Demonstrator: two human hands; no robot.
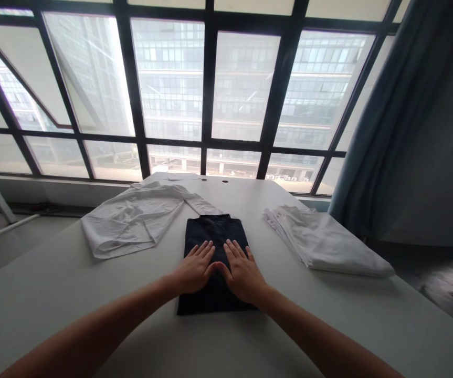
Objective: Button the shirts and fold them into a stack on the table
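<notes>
From where I stand, a dark garment (218,249), folded into a neat oblong, lies flat on the white worktop (245,194), its collar end pointing toward the windows (245,86). 2 bare hands rest on it, palms down. The left hand (195,270) lies over the left half, its fingers a little apart and straight, gripping nothing. The right hand (244,273) mirrors it on the right half, fingers slightly spread, flat on the cloth too. The 2 thumbs point inward and come close at the middle; whether they touch, I can't tell.

To the left, a white garment (132,218) sprawls loosely, wrinkled, with 1 long piece trailing behind the dark fold. Well over on the right, near the worktop's edge, sits a white folded pile (332,244), its layers showing on the near left side. At the far end are 2 small dark holes (225,181). A blue-grey curtain (376,131) hangs beside the glass at right.
</notes>
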